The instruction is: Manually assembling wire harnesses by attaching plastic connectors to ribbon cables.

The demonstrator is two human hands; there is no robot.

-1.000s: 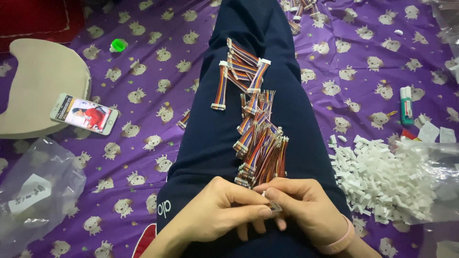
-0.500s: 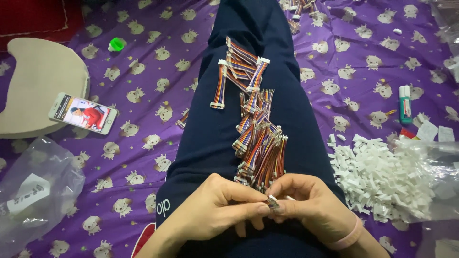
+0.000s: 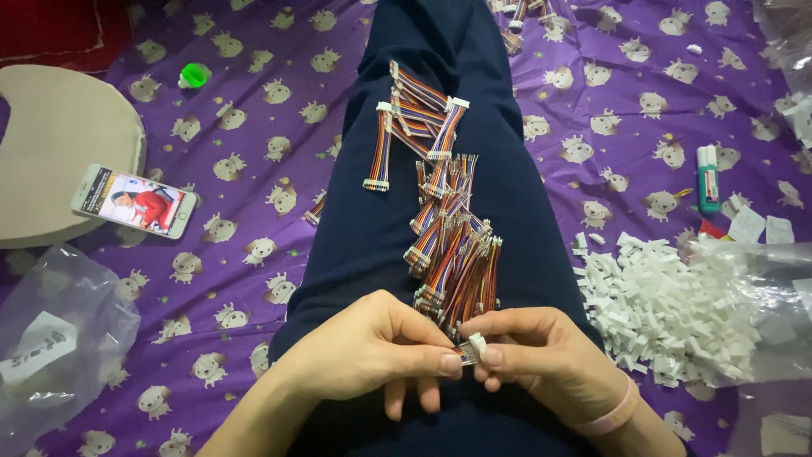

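Left hand: the left hand (image 3: pixel 372 351) is closed in a pinch on the near end of a small ribbon cable (image 3: pixel 463 354), thumb and forefinger pressed together, just below the cable pile.
Right hand: the right hand (image 3: pixel 541 360) is closed in a pinch on one white connector (image 3: pixel 478 345), which is held against the cable's end; a pink band (image 3: pixel 616 415) is worn at its wrist.
Cable pile: a heap of multicoloured ribbon cables (image 3: pixel 448 245) is laid along the dark blue trouser leg (image 3: pixel 372 220); the cables overlap too much to be counted, though about five lie loosely fanned at the far end.
Connector heap: a heap of white connectors (image 3: pixel 668 296), too many to count, is seen to the right of the cable pile, partly on a clear plastic bag (image 3: pixel 761 296).
Other items: one phone (image 3: pixel 134 201) and one green cap (image 3: pixel 194 75) are seen left of the cable pile; one glue stick (image 3: pixel 707 176) lies to its right.
Change: compared with half a second before, the white connector is now seen plainly at the cable's end, between the two thumbs; the pile is unchanged.
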